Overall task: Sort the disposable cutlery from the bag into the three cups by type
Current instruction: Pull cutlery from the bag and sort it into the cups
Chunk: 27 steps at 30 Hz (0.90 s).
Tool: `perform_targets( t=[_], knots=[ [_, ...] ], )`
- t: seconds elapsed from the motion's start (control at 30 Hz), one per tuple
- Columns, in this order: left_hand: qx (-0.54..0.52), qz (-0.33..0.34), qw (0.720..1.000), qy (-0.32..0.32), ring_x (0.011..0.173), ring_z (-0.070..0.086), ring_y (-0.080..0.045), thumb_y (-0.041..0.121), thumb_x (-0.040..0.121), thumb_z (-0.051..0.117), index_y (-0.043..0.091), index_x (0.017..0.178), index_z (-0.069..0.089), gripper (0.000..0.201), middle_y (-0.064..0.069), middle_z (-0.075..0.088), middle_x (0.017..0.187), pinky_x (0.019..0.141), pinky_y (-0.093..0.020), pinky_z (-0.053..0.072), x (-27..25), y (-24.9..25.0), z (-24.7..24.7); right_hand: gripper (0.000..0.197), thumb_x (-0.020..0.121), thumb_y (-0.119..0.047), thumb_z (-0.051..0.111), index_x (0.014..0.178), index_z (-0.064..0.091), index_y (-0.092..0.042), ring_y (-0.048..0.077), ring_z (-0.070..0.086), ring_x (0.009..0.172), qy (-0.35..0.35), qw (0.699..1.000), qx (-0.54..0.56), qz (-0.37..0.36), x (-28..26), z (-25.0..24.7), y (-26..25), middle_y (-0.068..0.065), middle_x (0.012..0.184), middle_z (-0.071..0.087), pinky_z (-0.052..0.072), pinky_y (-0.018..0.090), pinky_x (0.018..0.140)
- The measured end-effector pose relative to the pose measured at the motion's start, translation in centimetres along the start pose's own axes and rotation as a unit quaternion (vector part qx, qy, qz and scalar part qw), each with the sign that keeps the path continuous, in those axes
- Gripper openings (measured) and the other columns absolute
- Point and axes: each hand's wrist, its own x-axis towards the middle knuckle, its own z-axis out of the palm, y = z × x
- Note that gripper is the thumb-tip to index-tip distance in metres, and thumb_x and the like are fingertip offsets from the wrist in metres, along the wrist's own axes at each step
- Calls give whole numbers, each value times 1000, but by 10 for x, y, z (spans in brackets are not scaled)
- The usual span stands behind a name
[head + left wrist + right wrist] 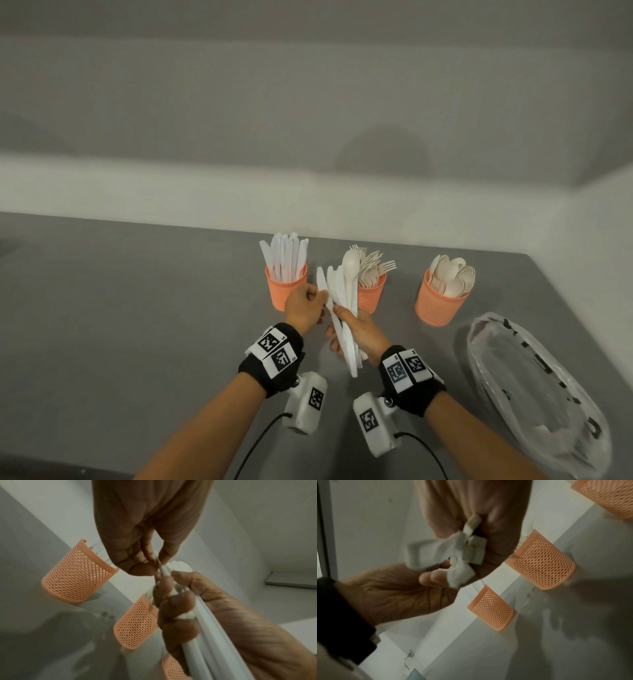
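Right hand (363, 329) clenched round a fanned bundle (342, 308) of knives and one spoon above the desk (137, 308) — left hand (305, 305) pinches out one knife (322, 284). Tug carelessly and the bundle could spill, beside the knife cup (286, 291).

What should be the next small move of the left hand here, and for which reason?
Probably the left hand should draw the knife it pinches out of the bundle gripped by the right hand, then drop it into the left cup. That cup already holds only knives and stands right beside the left hand; the bundle is mostly knives plus one spoon.
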Motion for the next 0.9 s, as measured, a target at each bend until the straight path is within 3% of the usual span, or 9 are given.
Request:
perform_targets(
  t=[0.13,0.2,0.27,0.33,0.43,0.53,0.6,0.8,0.9],
  knots=[
    [-133,-18,989,62,66,63,-21,7,95,41,2,101,46,10,-11,65,80,65,-33,54,5,9,-5,18,98,-21,43,96,57,-9,19,65,47,10,998,60,13,4,1,-5,11,67,67,54,26,46],
    [-196,-12,976,97,52,61,-14,8,96,35,9,95,43,7,-6,63,67,55,-29,50,10,17,-10,14,97,-18,43,94,54,-10,19,65,48,10,996,83,24,5,-2,-7,11,67,66,54,26,46],
    [-212,-7,969,125,32,47,-5,10,96,34,14,86,38,12,0,51,48,43,-20,39,14,22,-17,12,97,-17,43,96,53,-10,17,60,43,11,996,79,32,6,-6,-8,6,59,62,51,24,43],
    [-192,-11,976,106,25,30,-3,14,95,40,12,83,39,13,5,36,40,34,-11,26,18,25,-21,15,96,-18,42,98,54,-11,12,49,36,4,997,74,36,7,-9,-9,2,52,54,44,20,40],
    [-111,-1,994,22,29,31,-1,17,90,55,15,75,51,16,11,37,37,31,-9,26,18,23,-18,20,96,-19,36,99,55,-13,7,33,30,-34,994,88,46,9,-9,-11,-3,46,45,30,15,35],
    [-80,43,996,12,53,51,-7,13,87,61,12,88,63,2,4,54,60,52,-13,45,19,22,-13,24,95,-21,34,100,56,-14,5,30,29,-69,992,84,60,9,-6,-14,-5,44,44,26,14,34],
    [-77,62,995,30,64,55,-11,8,85,62,14,79,63,8,2,59,68,67,-23,47,23,21,-12,25,96,-24,34,99,57,-15,5,30,29,-74,992,81,62,9,-5,-16,-5,43,44,26,14,34],
    [-25,25,999,-23,39,39,-2,11,92,51,18,65,52,28,13,44,38,44,-15,30,26,22,-15,22,97,-33,41,99,54,-16,7,34,30,-41,996,54,49,12,-1,-17,-2,44,44,29,14,35],
    [-48,-23,999,-5,38,35,-8,13,93,47,14,63,46,29,0,38,50,39,-17,29,31,17,-18,17,97,-28,43,97,51,-12,10,41,32,-15,998,56,31,14,-2,-19,1,48,52,33,15,35]
  ],
)
